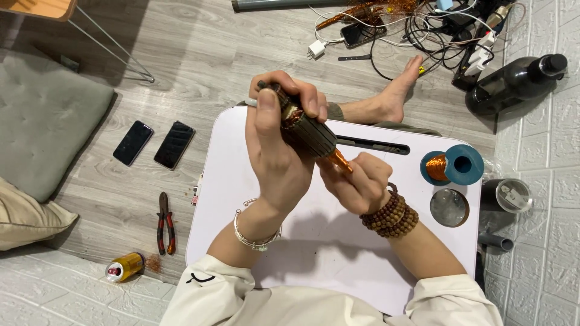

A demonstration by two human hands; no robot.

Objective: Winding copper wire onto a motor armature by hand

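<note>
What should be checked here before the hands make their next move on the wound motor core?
1. Left hand grips the dark cylindrical motor core with copper winding: ok.
2. Right hand fingers at the core's copper-coloured lower end: ok.
3. Core held above the white lap table, not resting on it: ok.
4. Blue spool of copper wire on the table beside the right hand: ok.
5. Wire running from spool to core: cannot tell.
6. Red-handled pliers on the floor, away from both hands: not ok.
</note>
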